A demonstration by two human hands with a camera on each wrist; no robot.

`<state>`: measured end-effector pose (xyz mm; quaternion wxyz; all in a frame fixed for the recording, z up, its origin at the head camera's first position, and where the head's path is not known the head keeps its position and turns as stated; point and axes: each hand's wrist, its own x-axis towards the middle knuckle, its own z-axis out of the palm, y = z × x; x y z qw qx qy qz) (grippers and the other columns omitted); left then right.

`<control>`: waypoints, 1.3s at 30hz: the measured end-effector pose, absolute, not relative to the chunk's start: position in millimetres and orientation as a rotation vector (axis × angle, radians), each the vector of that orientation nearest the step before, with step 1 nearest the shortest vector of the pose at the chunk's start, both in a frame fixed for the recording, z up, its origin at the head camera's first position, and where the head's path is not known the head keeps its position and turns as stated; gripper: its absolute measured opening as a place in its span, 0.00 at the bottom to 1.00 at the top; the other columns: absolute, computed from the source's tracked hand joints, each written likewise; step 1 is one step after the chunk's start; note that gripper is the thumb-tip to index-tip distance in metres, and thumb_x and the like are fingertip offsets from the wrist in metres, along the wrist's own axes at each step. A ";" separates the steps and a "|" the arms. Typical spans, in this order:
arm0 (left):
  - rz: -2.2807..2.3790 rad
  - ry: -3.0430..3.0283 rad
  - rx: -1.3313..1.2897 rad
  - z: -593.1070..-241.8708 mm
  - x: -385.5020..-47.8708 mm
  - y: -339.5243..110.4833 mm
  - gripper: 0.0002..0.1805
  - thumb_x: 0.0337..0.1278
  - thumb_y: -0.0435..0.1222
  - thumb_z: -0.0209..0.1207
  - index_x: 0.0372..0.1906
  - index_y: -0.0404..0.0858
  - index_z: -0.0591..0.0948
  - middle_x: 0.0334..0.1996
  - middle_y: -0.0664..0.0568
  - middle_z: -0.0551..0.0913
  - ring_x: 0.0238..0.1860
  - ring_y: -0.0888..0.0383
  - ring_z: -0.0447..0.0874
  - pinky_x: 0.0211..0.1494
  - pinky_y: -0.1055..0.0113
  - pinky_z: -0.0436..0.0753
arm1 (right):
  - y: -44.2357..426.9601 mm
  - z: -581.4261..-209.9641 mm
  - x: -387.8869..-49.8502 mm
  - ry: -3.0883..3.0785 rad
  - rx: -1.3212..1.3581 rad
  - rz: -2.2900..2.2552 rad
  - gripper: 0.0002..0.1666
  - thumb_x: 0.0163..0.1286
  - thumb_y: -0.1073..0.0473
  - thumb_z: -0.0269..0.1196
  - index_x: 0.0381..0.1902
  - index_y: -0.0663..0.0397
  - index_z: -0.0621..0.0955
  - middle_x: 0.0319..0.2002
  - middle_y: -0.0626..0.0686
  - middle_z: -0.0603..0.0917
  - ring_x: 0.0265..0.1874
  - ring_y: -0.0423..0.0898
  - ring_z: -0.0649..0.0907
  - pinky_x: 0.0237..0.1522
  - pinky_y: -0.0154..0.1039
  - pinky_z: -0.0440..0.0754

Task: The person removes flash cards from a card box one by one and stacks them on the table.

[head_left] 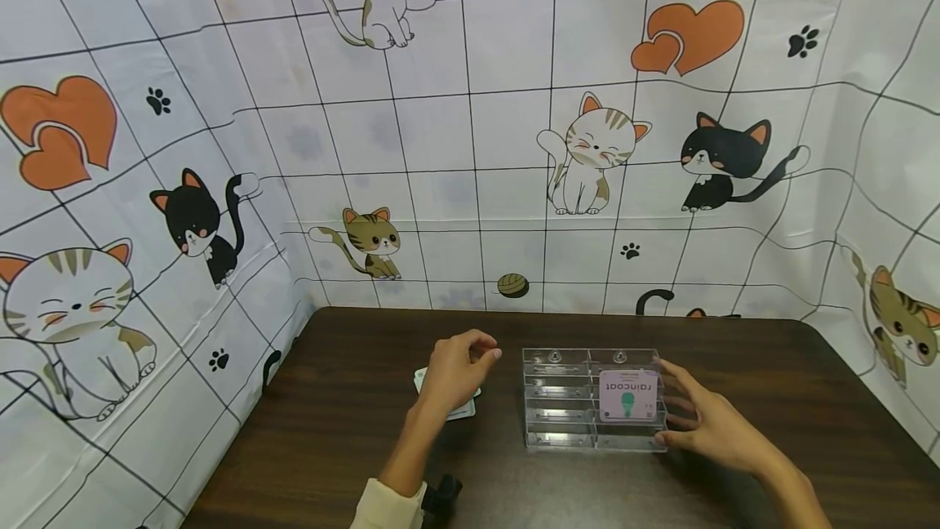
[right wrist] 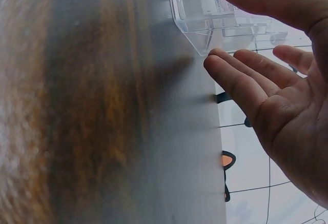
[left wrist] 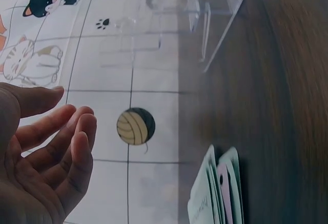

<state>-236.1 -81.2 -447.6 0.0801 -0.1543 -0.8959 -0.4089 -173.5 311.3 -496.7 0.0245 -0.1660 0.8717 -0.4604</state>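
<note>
A clear plastic card rack (head_left: 558, 441) with two columns of stepped slots stands on the table. A pale purple card (head_left: 627, 396) printed "raincoat" leans in its right column, upside down in the head view. My right hand (head_left: 723, 428) is at the rack's right side, fingers extended, with the thumb by the near corner. Left of the rack, my left hand (head_left: 451, 371) hovers with loosely curled fingers and nothing in them. Beneath it lies a small pile of cards (head_left: 464, 411), partly hidden by the hand; the left wrist view shows several pale green cards (left wrist: 205, 198) and a pink one.
The dark wooden table (head_left: 338, 431) carries the rack and cards. A white cloth (head_left: 507, 145) printed with cats, hearts and paw marks hangs behind the table and along both sides. A black strap (head_left: 443, 496) sits at my left wrist, beside a cream sleeve (head_left: 389, 506).
</note>
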 end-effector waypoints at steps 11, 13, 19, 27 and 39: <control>-1.234 -2.649 -0.511 -445.0 -234.3 -60.9 0.08 0.71 0.40 0.69 0.47 0.42 0.90 0.38 0.53 0.93 0.35 0.61 0.89 0.38 0.70 0.83 | 311.7 -497.0 -173.8 2.687 -0.504 -1.415 0.69 0.58 0.64 0.82 0.85 0.65 0.50 0.73 0.85 0.64 0.64 0.84 0.77 0.52 0.48 0.90; -1.227 -2.645 -0.513 -444.5 -234.3 -58.0 0.07 0.70 0.40 0.69 0.46 0.42 0.90 0.38 0.53 0.93 0.35 0.61 0.89 0.38 0.70 0.83 | 311.8 -496.8 -174.0 2.687 -0.501 -1.415 0.69 0.58 0.64 0.82 0.85 0.65 0.50 0.73 0.85 0.64 0.65 0.84 0.77 0.52 0.48 0.90; -1.272 -2.637 -0.541 -443.8 -233.2 -52.2 0.07 0.71 0.39 0.68 0.47 0.42 0.90 0.39 0.52 0.93 0.36 0.60 0.89 0.37 0.70 0.83 | 311.5 -495.8 -174.3 2.687 -0.489 -1.409 0.70 0.58 0.64 0.82 0.86 0.64 0.50 0.73 0.85 0.63 0.65 0.84 0.77 0.52 0.48 0.90; -1.309 -2.631 -0.588 -443.0 -232.0 -44.5 0.09 0.72 0.39 0.68 0.49 0.39 0.90 0.40 0.51 0.93 0.36 0.58 0.91 0.37 0.70 0.84 | 311.8 -495.9 -174.5 2.697 -0.513 -1.413 0.69 0.58 0.64 0.82 0.85 0.64 0.50 0.73 0.84 0.64 0.64 0.84 0.77 0.52 0.48 0.90; -1.302 -2.652 -0.603 -441.9 -228.3 -31.0 0.08 0.72 0.40 0.68 0.48 0.40 0.90 0.39 0.52 0.93 0.35 0.63 0.87 0.39 0.71 0.82 | 312.2 -497.9 -174.8 2.686 -0.518 -1.426 0.69 0.58 0.65 0.81 0.86 0.64 0.50 0.73 0.85 0.63 0.64 0.84 0.77 0.53 0.49 0.90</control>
